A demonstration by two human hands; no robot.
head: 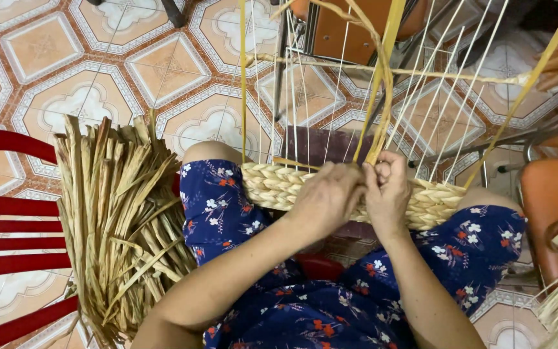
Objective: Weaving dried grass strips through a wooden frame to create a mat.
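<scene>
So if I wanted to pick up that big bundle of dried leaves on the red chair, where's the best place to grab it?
Probably around the middle of the bundle of dried leaves, coming from above. The strips run lengthwise and fan loosely at both ends, so the ends would likely slip or shed. The red chair beneath blocks reaching under it.

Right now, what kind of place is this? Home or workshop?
Probably a home or small craft spot used for hand weaving, not a factory. Patterned floor tiles underfoot, a bundle of dried straw on a red chair, and both hands, left hand and right hand, on a woven basket rim across the lap.
</scene>
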